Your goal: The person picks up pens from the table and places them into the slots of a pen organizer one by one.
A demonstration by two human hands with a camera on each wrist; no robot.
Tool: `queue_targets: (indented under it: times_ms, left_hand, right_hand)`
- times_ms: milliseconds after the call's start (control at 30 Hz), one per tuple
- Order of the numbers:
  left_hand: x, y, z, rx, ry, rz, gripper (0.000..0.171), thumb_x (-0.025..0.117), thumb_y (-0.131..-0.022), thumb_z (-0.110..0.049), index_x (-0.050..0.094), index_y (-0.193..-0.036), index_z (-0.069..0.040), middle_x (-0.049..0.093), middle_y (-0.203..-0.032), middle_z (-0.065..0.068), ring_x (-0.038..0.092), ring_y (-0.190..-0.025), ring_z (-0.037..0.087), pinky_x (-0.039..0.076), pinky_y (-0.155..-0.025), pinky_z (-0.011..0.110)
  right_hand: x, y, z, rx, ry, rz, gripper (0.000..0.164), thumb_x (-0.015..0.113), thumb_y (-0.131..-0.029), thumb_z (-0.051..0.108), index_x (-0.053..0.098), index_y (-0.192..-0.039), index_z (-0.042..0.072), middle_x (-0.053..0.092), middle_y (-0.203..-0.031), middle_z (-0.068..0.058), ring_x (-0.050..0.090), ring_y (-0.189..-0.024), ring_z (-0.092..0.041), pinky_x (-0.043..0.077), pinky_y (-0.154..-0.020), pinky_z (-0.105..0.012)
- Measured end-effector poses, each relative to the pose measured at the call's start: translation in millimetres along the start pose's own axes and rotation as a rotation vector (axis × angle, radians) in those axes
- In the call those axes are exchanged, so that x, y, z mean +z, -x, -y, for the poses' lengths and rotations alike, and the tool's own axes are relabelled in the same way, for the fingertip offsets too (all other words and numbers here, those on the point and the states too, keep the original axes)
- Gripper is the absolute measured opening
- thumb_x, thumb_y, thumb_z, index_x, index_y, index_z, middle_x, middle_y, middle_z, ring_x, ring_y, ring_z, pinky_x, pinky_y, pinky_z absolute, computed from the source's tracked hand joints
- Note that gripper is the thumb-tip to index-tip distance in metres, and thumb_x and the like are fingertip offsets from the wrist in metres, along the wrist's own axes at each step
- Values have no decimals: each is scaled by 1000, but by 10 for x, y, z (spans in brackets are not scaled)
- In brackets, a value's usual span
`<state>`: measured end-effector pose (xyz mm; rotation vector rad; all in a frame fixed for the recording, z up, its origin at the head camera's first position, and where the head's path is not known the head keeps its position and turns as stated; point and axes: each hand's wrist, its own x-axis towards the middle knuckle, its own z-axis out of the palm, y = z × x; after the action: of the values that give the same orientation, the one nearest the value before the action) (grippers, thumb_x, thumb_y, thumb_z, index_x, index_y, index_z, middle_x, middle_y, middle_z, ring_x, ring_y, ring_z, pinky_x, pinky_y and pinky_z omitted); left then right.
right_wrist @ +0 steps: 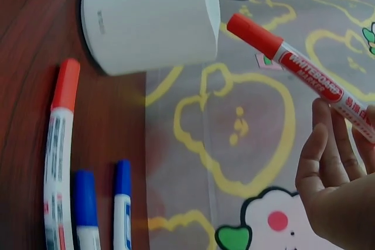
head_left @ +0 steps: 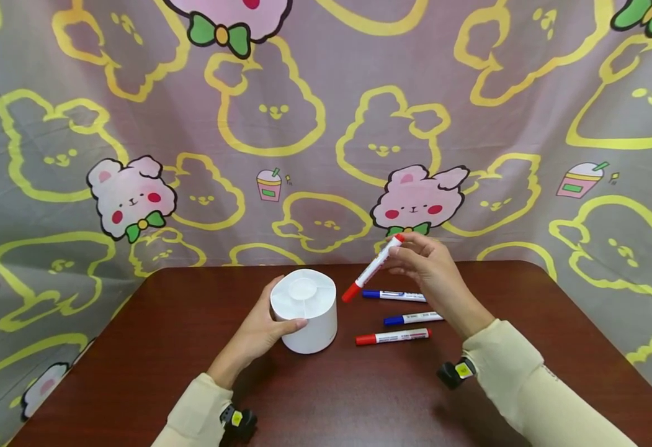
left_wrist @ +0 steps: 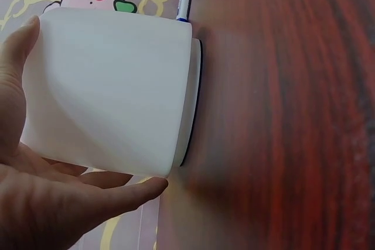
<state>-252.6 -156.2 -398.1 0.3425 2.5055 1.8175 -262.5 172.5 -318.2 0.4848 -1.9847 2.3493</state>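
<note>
My left hand (head_left: 261,326) grips a white round desk organizer (head_left: 317,332) from its left side, thumb across the front. Dividers split the organizer's top into compartments around a small round one, and no pens show in it. Pinched near its upper end, a red whiteboard marker (head_left: 375,267) hangs tilted in my right hand (head_left: 432,267). Its red cap (right_wrist: 255,33) points down toward the organizer, a little to the right of the rim and apart from it. In the left wrist view the organizer's white wall (left_wrist: 111,92) fills much of the frame, fingers and thumb around it.
Right of the organizer, two blue markers (head_left: 384,295) (head_left: 409,319) and another red marker (head_left: 395,336) lie on the dark wooden table (head_left: 326,397), caps toward the left. A patterned curtain (head_left: 326,124) hangs behind the table's far edge.
</note>
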Motion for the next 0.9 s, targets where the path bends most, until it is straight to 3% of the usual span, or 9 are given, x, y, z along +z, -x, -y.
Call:
queue_targets:
  times_ms: [300,633,900]
  left_hand:
    - [3,3,8,3,2,-6,101,88,-83,-12,26,-162,-8,46,-157,17,44,-143,33,28,-123,53]
    - [11,-3,11,23,14,11,101,88,-83,-12,26,-162,-9,49,-154,15,47,-140,32,33,-120,50]
    - [11,-4,10,14,6,8,101,88,-83,-14,25,-162,-8,48,-155,16,48,-140,31,34,-121,50]
  right_hand:
    - [265,-110,-148,35,50,-39,10,66,-103,13,68,-113,12,75,-95,6,77,-87,-14,60,-86,-31]
    - [446,-176,-333,57,151,-50,26,69,-101,12,67,-121,-4,73,-97,5,75,-93,-19,60,-82,-30]
    - [606,-209,-436,72,240,-60,24,70,-96,7,71,-117,-5,72,-96,0,69,-87,-17,59,-78,-27]
